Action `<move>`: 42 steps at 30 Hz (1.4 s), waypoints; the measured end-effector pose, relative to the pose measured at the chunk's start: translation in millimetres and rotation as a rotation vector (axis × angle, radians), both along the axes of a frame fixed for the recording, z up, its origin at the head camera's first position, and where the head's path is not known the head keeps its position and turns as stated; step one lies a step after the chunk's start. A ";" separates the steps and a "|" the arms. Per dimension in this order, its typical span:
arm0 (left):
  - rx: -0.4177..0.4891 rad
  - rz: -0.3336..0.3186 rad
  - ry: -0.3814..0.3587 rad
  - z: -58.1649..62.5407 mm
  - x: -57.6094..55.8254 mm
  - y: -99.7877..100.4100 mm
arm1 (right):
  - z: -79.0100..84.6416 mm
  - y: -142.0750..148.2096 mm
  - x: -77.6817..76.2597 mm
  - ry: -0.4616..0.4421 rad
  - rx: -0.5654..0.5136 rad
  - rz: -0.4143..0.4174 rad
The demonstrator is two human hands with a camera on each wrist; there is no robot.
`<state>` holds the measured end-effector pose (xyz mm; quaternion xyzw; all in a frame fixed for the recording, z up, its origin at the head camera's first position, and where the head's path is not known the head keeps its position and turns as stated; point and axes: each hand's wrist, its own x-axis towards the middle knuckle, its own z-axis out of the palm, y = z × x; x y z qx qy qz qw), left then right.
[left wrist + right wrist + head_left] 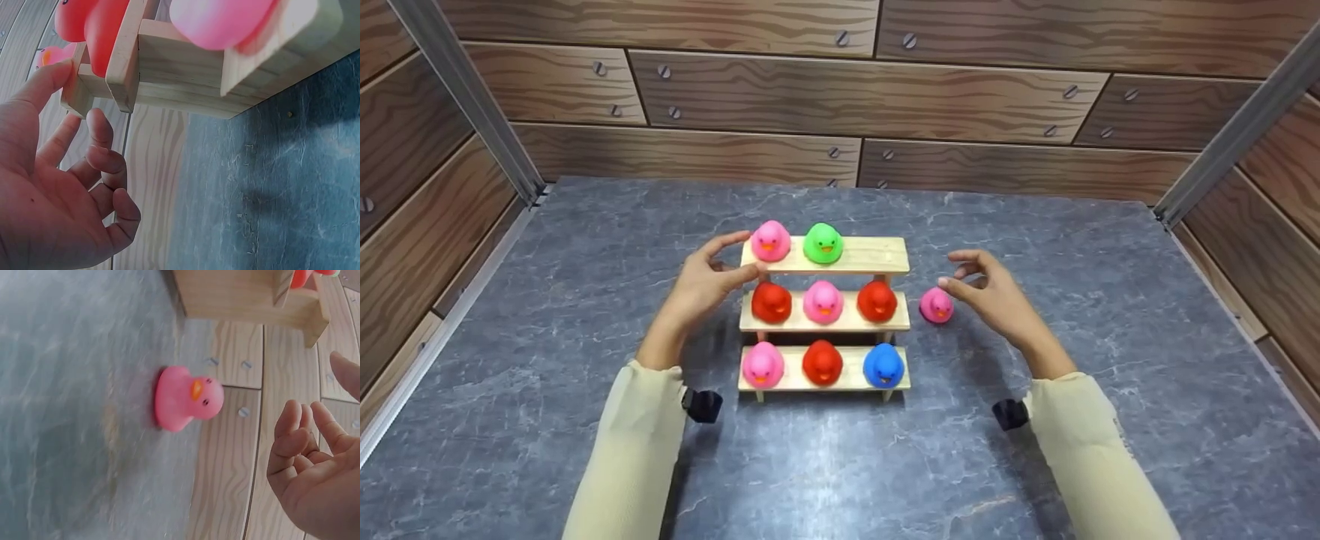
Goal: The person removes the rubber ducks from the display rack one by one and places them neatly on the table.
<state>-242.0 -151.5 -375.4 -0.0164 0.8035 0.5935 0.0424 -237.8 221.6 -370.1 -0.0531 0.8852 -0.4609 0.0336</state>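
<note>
A three-step wooden stand [872,256] carries several rubber ducks. My left hand [706,279] grips the left end of its top step, thumb at the front corner and index finger at the back, beside a pink duck [770,241]. A green duck [823,244] sits mid-step there. To the right of the stand, another pink duck [179,398] stands upright on the table. My right hand [988,289] hovers near this duck, holding nothing; in the right wrist view a gap shows between fingers and duck.
The middle step holds a red duck [772,302], a pink duck [823,302] and a red duck [877,301]. On the bottom step sit pink [763,365], red [822,363] and blue [883,366] ducks. Wood-patterned walls [840,90] enclose the grey table [825,465].
</note>
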 end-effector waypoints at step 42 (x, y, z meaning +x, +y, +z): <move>-0.044 -0.005 -0.021 1.0 0.7 -1.1 | 41.5 -82.9 -9.8 0.025 -0.267 0.158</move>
